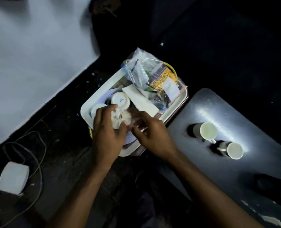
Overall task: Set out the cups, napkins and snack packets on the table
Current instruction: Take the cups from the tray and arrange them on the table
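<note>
Two cups (205,132) already stood on the dark desk (251,170) to the right, lit from above, one just beside the other. The rest of the things were still in the white tray (93,102), which sat low beside the desk's near end. A clear plastic bag (146,71) holding the snack packets (163,79) lay across the tray's far half, and a folded white napkin (143,101) lay between it and the cups left in the tray.

The step in hand looked to be taking out the next cup. The left hand (106,129) was curled round a pale cup (120,119) lying on its side among the others, fingers and thumb closed on its body. Just above it another cup (120,101) lay with its base turned up. The right hand (150,134) hovered just beside, fingers loosely bent and touching at the tips near the same cup; whether it gripped anything could not be told, though it seemed to be helping free the cup or reaching for its handle.

The next move would call for lifting that cup clear of its neighbours without knocking them, turning it upright, and carrying it across to the desk by the two already placed. Napkins and packets remained to follow.
</note>
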